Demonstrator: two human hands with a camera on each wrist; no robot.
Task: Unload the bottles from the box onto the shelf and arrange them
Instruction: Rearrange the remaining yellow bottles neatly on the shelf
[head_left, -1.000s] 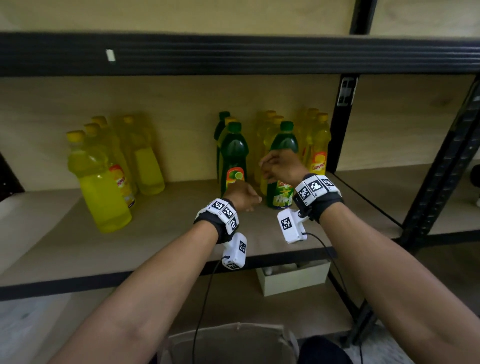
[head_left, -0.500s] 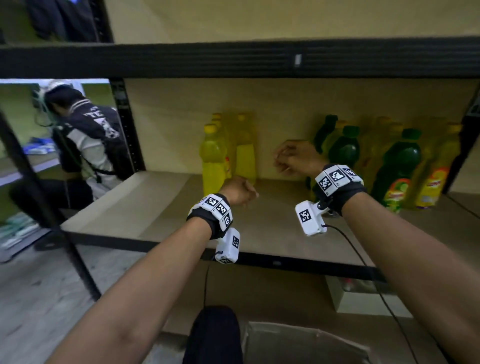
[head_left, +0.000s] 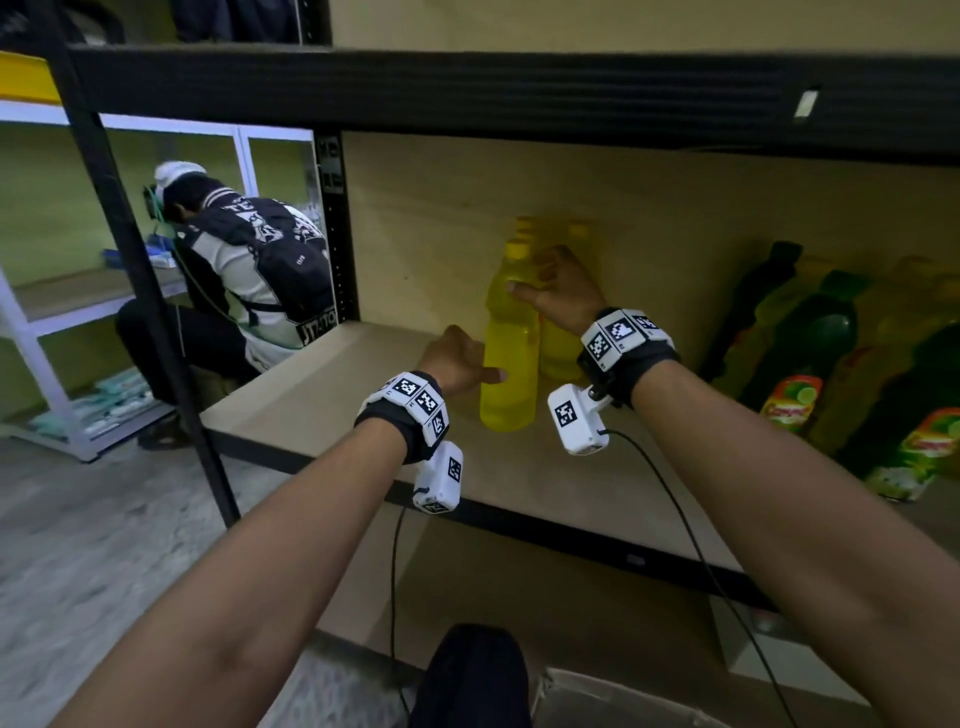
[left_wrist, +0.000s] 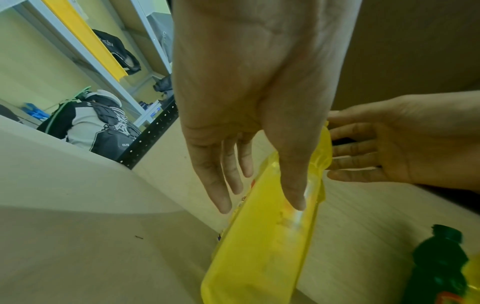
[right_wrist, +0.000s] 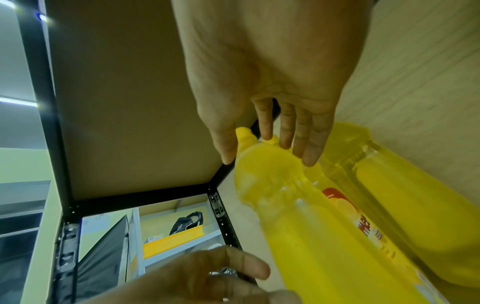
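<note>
— Both hands have come up to the yellow bottles since half a second ago; before, they hung curled in front of the shelf, touching nothing.

— Start at the left. What do you see?

— Beyond the black upright (head_left: 332, 228), a person in a black and white jacket (head_left: 249, 270) crouches by a white rack (head_left: 36, 358). Then the shelf (head_left: 332, 395) board, bare at its left end.

— And the left hand?

— The left hand (head_left: 457, 358) is low beside the front yellow bottle (head_left: 509, 358), which stands upright near the middle of the shelf. Its grip is wide: fingers straight, thumb (left_wrist: 293, 181) lying along the bottle's side, the other fingers (left_wrist: 215, 185) spread past it. Nothing curls round the bottle.

— The right one?

— The right hand (head_left: 563, 293) is higher, at the bottle's shoulder just under the yellow cap (head_left: 517, 251). Grip wide too, fingers nearly straight, tips on the shoulder and the thumb at the neck. It holds nothing.

— More bottles behind?

— At least 2 more yellow bottles (head_left: 561, 343) stand just behind and to the right of the front one, touching or nearly so; I cannot tell which. Farther right, well apart, a group of green bottles (head_left: 810, 353) with lime labels stands blurred. Below the shelf edge, a cardboard box (head_left: 597, 699) rim shows at the bottom.
</note>
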